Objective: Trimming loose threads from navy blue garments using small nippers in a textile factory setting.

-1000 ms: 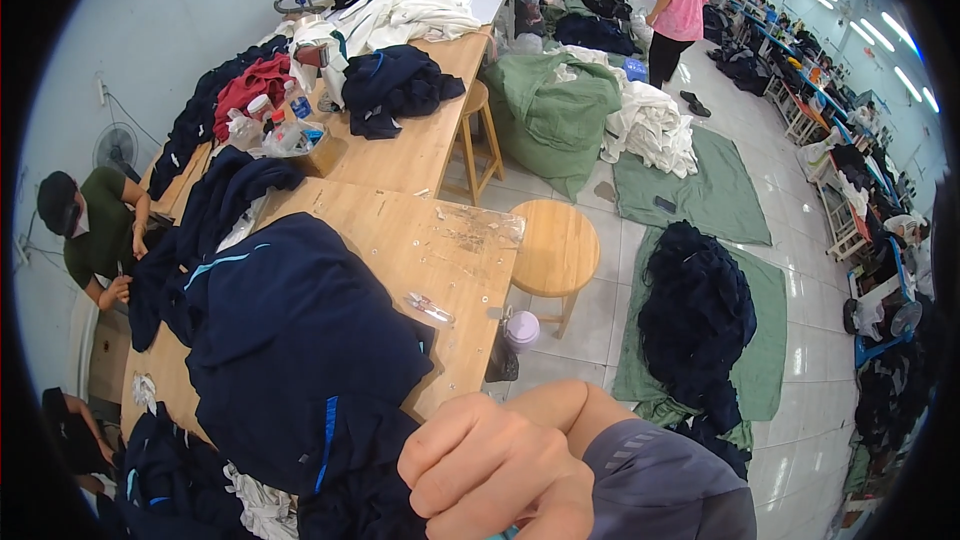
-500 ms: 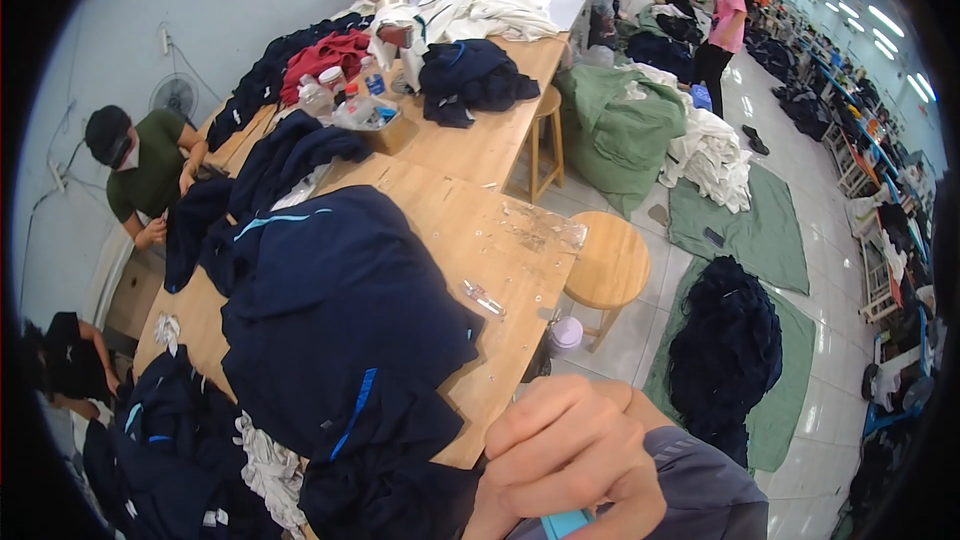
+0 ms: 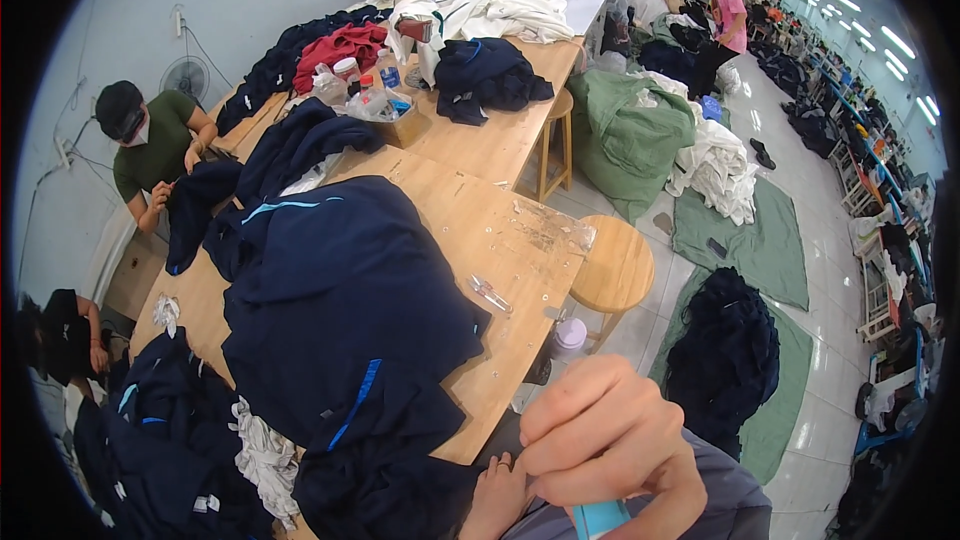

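Note:
My right hand (image 3: 612, 432) is closed in front of my body at the lower edge, its fingers curled. Below them shows a flat light blue object (image 3: 601, 518) in its grip, mostly covered, so its kind is unclear. My left hand (image 3: 496, 496) is just left of it, partly hidden behind the right; a ring shows on one finger, and I cannot make out how its fingers are set. Nearest to both hands is a dark navy garment (image 3: 340, 290) with blue stripes, spread over the wooden table (image 3: 470, 195) and draping off its near edge.
A slim small tool (image 3: 490, 293) lies right of the garment. Beside the table stand a round wooden stool (image 3: 612, 265) and a lilac container (image 3: 569, 335). Navy cloth (image 3: 722, 350) is heaped on green sheeting at right. Co-workers (image 3: 160, 140) handle garments at left; another (image 3: 728, 15) bends at the back.
My right hand has moved a little right with the light blue object, and more of my left hand shows. At the back, the person in pink has bent forward.

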The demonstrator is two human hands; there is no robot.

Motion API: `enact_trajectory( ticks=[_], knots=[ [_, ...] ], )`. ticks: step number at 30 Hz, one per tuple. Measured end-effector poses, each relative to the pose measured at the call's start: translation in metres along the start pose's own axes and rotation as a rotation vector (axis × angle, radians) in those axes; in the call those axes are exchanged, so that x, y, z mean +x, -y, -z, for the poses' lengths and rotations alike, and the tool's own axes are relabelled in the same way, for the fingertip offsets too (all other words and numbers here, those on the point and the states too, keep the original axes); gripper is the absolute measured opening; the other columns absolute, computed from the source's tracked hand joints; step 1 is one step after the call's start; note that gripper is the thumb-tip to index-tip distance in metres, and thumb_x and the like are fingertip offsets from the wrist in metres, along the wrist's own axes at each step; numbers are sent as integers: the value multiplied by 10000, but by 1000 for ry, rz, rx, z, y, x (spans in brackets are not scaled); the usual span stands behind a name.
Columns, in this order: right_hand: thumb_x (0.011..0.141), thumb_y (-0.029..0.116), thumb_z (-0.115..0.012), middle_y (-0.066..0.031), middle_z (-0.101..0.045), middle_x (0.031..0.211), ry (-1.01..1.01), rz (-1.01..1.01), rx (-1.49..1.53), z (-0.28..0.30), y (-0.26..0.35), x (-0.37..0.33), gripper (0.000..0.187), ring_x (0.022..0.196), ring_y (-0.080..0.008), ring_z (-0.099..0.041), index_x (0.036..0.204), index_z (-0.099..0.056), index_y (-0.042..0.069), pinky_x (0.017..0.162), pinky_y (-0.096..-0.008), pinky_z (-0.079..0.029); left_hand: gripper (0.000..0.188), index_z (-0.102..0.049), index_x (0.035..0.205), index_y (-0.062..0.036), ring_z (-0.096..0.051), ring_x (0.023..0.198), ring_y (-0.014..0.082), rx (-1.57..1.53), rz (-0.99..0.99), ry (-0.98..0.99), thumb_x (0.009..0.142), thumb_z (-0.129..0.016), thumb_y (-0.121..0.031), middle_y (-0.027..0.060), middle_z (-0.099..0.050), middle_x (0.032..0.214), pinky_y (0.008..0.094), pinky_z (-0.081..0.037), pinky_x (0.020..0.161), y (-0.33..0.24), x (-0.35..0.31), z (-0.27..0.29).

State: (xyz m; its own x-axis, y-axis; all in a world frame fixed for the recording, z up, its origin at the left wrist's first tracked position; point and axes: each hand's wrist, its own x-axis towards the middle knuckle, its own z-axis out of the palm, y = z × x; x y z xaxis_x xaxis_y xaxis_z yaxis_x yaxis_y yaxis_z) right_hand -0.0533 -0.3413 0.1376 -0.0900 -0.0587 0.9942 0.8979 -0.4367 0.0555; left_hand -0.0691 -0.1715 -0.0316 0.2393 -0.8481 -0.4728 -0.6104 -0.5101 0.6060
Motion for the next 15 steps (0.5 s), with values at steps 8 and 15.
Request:
enact_trajectory(
  ticks=[8, 15],
  knots=[
    [783, 161, -684, -60, -514, 550, 93, -27, 40, 5, -4, 7, 186, 419, -174, -495, 918, -584, 81, 388, -278, -394, 586, -400, 1257, 50, -453, 1108, 441, 39, 32, -7, 885, -463, -398, 312, -461, 1199, 453, -392, 911, 1, -2, 0],
    [788, 171, -677, -70, -527, 576, 127, -66, 52, 8, -1, 14, 177, 438, -182, -501, 916, -596, 80, 405, -292, -400, 591, -408, 1250, 49, -462, 1102, 429, 74, 27, -27, 875, -473, -403, 303, -475, 1189, 436, -400, 911, -1, -1, -1]
  ],
)
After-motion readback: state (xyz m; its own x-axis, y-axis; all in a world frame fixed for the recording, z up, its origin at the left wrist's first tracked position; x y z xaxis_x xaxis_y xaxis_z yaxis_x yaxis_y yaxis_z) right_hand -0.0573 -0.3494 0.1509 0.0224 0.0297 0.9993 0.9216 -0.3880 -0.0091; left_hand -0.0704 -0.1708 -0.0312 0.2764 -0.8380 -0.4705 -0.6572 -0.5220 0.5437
